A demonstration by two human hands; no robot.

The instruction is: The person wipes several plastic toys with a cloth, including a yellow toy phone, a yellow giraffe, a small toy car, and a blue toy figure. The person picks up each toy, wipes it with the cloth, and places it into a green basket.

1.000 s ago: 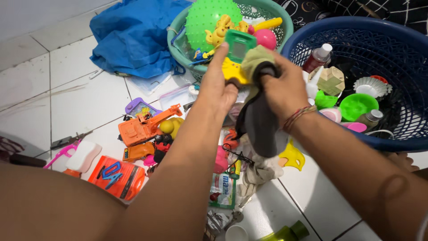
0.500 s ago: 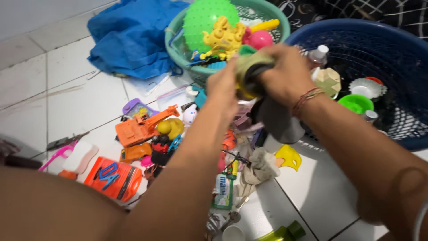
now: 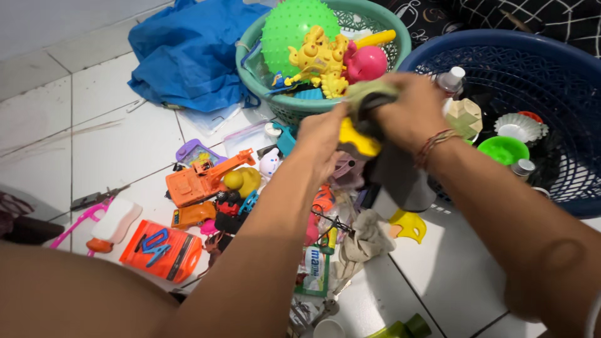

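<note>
Over the green basket [image 3: 250, 59], left hand [image 3: 322, 134] grips yellow toy [image 3: 357, 139], right hand [image 3: 410, 112] clenches grey cloth [image 3: 400, 181], wiping it; next needs a firm hold.

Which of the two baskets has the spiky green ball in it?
The smaller teal basket, behind the left hand, holds the spiky green ball. The larger dark blue basket holds bottles and small cups instead.
</note>
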